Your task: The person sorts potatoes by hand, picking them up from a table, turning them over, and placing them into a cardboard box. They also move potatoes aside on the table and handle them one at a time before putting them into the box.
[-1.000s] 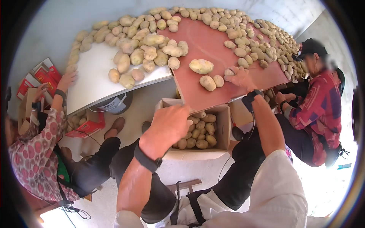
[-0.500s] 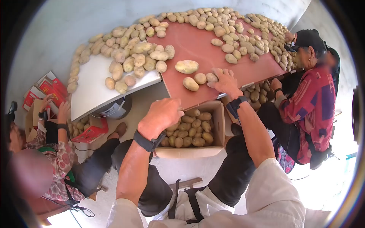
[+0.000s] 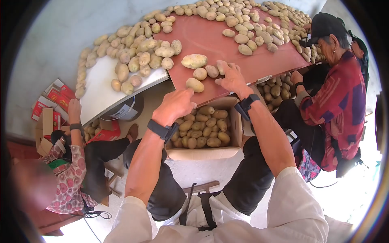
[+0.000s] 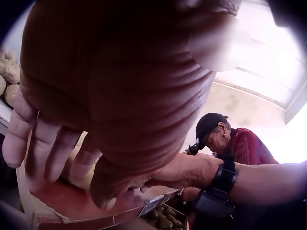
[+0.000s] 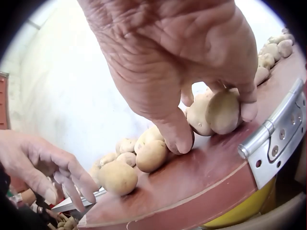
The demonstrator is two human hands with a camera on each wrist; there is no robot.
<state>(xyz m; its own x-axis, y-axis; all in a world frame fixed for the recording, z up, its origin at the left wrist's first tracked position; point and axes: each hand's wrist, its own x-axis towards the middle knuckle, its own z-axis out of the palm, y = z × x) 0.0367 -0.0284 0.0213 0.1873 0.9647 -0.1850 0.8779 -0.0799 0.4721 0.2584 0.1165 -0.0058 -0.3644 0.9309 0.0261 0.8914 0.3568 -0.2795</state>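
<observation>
My right hand (image 3: 233,79) is low over the red tabletop (image 3: 263,67), its thumb and fingers curled about a potato (image 5: 224,112). Another potato (image 5: 199,115) sits right against that one, behind the thumb. My left hand (image 3: 176,106) is at the table's front edge with loose fingers, nothing held. Just past its fingertips lies a potato (image 3: 195,85), with a second one (image 3: 200,73) behind it and a larger, knobbly potato (image 3: 194,61) farther back. In the left wrist view the left hand's fingers (image 4: 62,148) hang down, partly covering a yellowish potato.
Below the edge stands a cardboard box (image 3: 202,153) of potatoes. Heaped potatoes (image 3: 137,40) line the back and the white board (image 3: 99,85). A metal hinge (image 5: 280,127) is on the table edge. One person (image 3: 338,93) sits right, another (image 3: 69,178) left.
My left hand has come closer to the small row of potatoes at the edge. My right hand has moved leftward, bringing potatoes together near the large one. The head view has shifted.
</observation>
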